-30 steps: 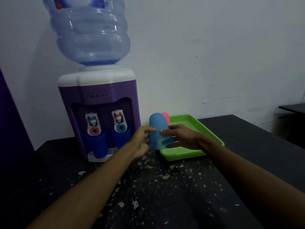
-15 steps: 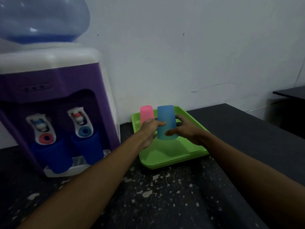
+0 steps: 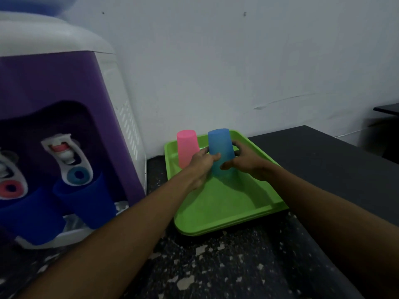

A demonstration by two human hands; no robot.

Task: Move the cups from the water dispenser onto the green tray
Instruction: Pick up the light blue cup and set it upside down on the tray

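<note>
A light blue cup [image 3: 220,147] is upside down over the back of the green tray [image 3: 226,208]; whether its rim touches the tray floor I cannot tell. My left hand [image 3: 201,167] grips it from the left and my right hand [image 3: 246,165] from the right. A pink cup [image 3: 187,147] stands upside down on the tray just to its left. Two dark blue cups [image 3: 86,201] [image 3: 28,219] sit under the taps of the purple water dispenser [image 3: 71,100] at the left.
The dispenser and tray stand on a dark speckled counter [image 3: 216,266] against a white wall [image 3: 237,61]. The counter's right edge drops off beyond the tray. A dark table corner [image 3: 388,108] shows at far right.
Both hands carried the light blue cup from near the dispenser rightward and over the tray, next to the pink cup. The view has moved closer and to the right.
</note>
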